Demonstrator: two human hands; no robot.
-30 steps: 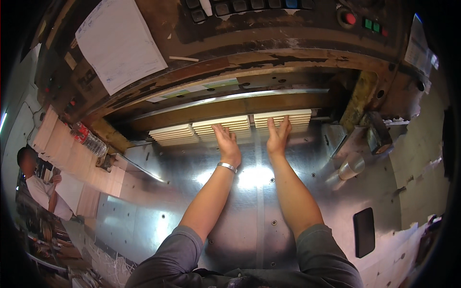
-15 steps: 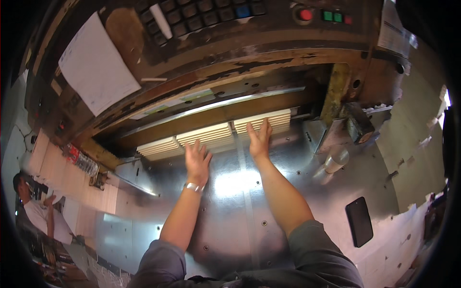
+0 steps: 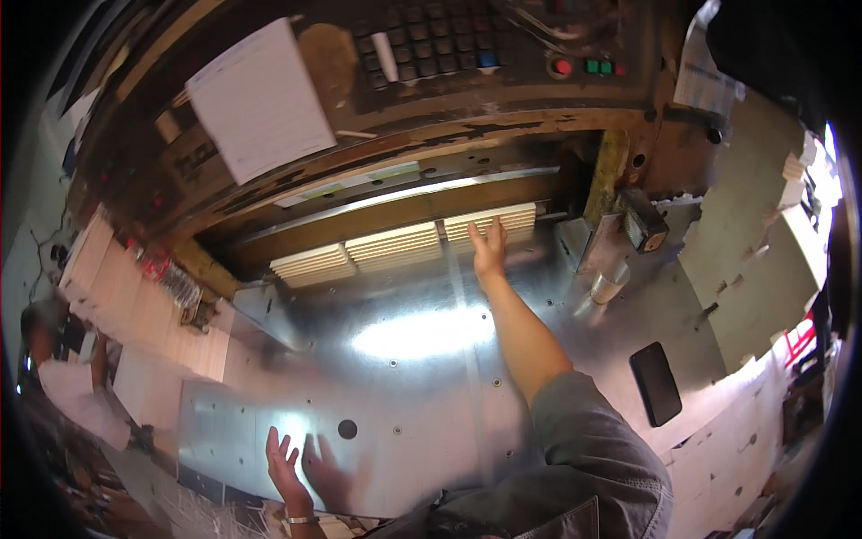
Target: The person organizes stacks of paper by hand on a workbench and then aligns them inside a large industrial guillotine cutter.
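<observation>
Three cream stacks point(image 3: 395, 244) of layered sheets or strips stand in a row under the blade area of a paper cutter, on its shiny metal table point(image 3: 431, 386). My right hand point(image 3: 489, 250) reaches forward with fingers stretched out against the front of the rightmost stack point(image 3: 518, 218). Near the table's front left edge, my left hand point(image 3: 285, 467) hovers with fingers spread and nothing in it. A band circles its wrist, and its reflection shows in the metal. Pale pieces below that hand are mostly cut off from sight.
Right of the stacks stand a metal side guide point(image 3: 576, 241), a clear cup point(image 3: 609, 282) and a black phone point(image 3: 656, 384). A bottle point(image 3: 171, 280) lies on the left side table. Above are a written sheet point(image 3: 260, 101) and a keypad point(image 3: 431, 45). Another person point(image 3: 76, 386) is at far left.
My left hand has left the stacks and drawn back toward me to the table's front left. My right hand stays at the rightmost stack. The whole view has shifted.
</observation>
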